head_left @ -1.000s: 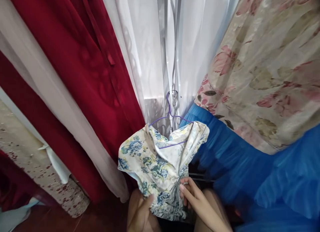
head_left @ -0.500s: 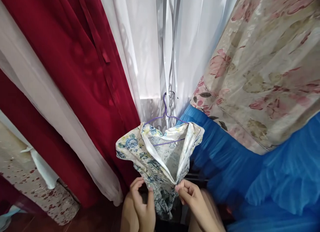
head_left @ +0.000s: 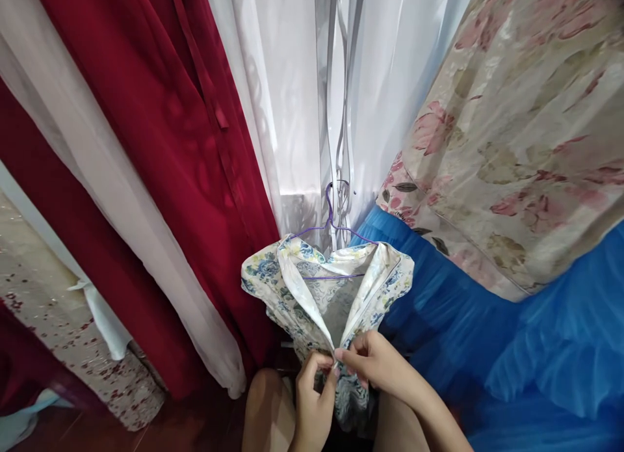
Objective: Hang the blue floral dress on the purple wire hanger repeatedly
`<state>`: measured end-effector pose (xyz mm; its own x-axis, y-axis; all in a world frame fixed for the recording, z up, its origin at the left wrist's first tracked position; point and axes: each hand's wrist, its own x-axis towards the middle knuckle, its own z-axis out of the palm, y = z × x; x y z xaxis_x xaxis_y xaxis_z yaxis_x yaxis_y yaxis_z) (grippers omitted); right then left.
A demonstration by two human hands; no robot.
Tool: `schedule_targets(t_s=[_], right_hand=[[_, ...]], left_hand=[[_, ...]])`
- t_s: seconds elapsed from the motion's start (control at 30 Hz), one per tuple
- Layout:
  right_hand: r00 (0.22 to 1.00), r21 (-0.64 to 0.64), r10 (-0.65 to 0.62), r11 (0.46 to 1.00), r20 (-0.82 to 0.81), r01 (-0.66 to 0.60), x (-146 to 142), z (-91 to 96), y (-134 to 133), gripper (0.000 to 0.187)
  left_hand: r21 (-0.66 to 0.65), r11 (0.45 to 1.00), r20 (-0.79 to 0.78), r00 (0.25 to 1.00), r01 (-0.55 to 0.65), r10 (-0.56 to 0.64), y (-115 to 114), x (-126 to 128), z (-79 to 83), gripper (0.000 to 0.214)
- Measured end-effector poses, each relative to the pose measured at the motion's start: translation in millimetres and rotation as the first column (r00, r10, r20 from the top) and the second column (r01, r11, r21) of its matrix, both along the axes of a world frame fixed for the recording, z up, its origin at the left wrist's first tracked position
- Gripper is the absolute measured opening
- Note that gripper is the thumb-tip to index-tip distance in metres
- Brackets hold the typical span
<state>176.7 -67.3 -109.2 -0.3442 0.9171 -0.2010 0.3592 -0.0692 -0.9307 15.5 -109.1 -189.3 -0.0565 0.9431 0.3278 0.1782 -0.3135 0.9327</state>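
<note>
A floral dress (head_left: 287, 309) with blue and yellow flowers hangs on a purple wire hanger (head_left: 333, 221), its neckline spread in a deep V. At the point of the V, my right hand (head_left: 373, 364) pinches the edges of the opening between thumb and finger. Just below and to the left, my left hand (head_left: 316, 390) is closed on the dress fabric, its fingertips almost touching the right ones. A small fastener there, if any, is hidden by the fingers. Below my hands the lower part of the dress hangs bunched between my knees.
Long red cloth (head_left: 160, 146) and pale sheer cloth (head_left: 121, 172) hang at left. White curtains (head_left: 287, 101) with dangling ribbons (head_left: 334, 114) stand behind the hanger. At right hang a pink-flowered cloth (head_left: 511, 146) and blue ruffled fabric (head_left: 487, 328).
My left hand has moved right from the side of the dress to the bottom of the V and closed on the fabric. My right hand keeps its pinch there. The view has shifted slightly.
</note>
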Motion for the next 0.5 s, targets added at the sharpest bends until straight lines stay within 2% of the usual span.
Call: schedule_targets(t_s=[0.1, 0.2, 0.27, 0.4, 0.5], right_hand=[[0.997, 0.072, -0.076, 0.995, 0.031, 0.073, -13, -19.4, -10, 0.05], [0.986, 0.116, -0.129, 0.983, -0.107, 0.141, -23, -33.9, -22, 0.048], [0.971, 0.056, -0.114, 0.99, -0.209, 0.128, -23, -34.5, -27, 0.048], [0.92, -0.123, -0.123, 0.989, -0.372, 0.082, -11, -14.0, -21, 0.046], [0.854, -0.105, -0.201, 0.98, -0.48, 0.171, -4, 20.2, -2, 0.042]], left_hand=[[0.002, 0.999, 0.004, 0.999, -0.034, 0.034, -5, -1, 3.2, 0.016], [0.0, 1.0, -0.02, 1.0, -0.019, 0.019, -4, -2, 9.0, 0.016], [0.003, 1.0, -0.047, 0.999, -0.002, 0.002, -2, -3, 11.6, 0.016], [0.028, 1.0, -0.072, 0.997, 0.003, -0.001, -1, 0, 11.7, 0.018], [0.036, 0.999, -0.091, 0.996, 0.004, 0.0, -4, 8, 13.2, 0.018]])
